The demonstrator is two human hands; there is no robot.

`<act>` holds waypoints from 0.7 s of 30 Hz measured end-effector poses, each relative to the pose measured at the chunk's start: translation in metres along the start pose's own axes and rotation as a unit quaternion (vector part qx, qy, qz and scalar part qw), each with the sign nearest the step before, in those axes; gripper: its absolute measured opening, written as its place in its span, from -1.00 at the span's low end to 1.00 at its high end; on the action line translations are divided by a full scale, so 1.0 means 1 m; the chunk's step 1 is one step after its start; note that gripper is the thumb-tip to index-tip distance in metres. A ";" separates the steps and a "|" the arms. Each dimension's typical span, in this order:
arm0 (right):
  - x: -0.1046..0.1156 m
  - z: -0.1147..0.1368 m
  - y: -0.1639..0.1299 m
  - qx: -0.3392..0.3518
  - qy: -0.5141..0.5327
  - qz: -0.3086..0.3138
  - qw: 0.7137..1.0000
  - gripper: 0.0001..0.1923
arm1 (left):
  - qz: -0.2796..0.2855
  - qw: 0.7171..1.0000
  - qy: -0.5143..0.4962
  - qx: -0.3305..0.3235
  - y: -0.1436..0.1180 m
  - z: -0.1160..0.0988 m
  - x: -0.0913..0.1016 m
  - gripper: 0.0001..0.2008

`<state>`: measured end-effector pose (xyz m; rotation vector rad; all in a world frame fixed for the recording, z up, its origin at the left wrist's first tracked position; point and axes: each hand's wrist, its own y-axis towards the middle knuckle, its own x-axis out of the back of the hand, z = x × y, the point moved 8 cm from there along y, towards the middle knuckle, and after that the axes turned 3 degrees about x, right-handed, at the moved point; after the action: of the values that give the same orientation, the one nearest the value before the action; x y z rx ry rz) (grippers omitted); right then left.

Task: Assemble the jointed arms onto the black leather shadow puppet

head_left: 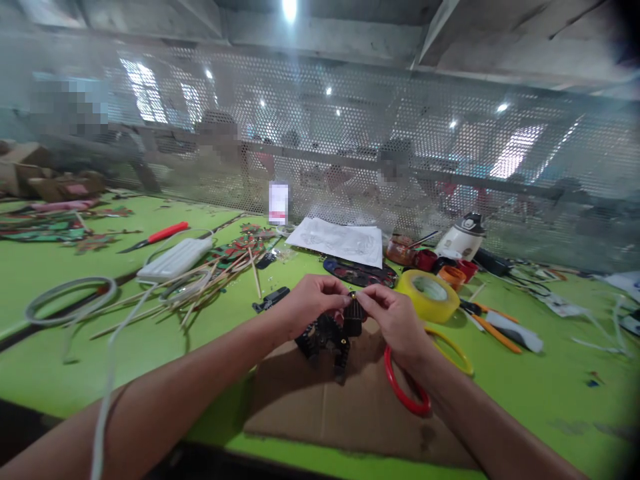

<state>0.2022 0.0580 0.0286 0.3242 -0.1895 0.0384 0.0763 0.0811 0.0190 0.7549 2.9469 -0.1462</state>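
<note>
Over a sheet of brown cardboard, my left hand pinches the top of a small black jointed figure-like piece with gold-coloured dots. My right hand grips that same top from the other side, thumb and finger closed. Dark limb-like parts of the piece hang below my left fingers, partly hidden by them. Beneath my right wrist lie scissors, showing a red handle loop and a yellow one. Another small black part rests on the green table left of my left hand.
To the right are a roll of yellow tape, orange-handled pliers and paint pots. A paper sheet lies ahead. On the left are a white power strip, thin sticks and a red-handled knife. Perforated metal borders the back.
</note>
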 end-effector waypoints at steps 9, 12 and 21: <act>-0.004 -0.010 -0.001 -0.036 0.006 0.023 0.999 -0.67 | 0.018 0.998 -0.008 0.054 0.003 0.008 0.004 -0.88; -0.004 -0.018 -0.001 -0.040 -0.001 0.028 0.999 -0.67 | 0.028 0.998 0.020 0.054 0.003 0.008 0.004 -0.89; -0.010 -0.033 -0.002 -0.095 0.007 0.068 0.993 -0.68 | 0.048 0.965 0.248 0.064 0.009 0.006 0.021 -0.84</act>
<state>0.1981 0.0663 -0.0044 0.1212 -0.1989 0.1556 0.0628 0.0978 0.0103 1.0927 3.3827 -0.1601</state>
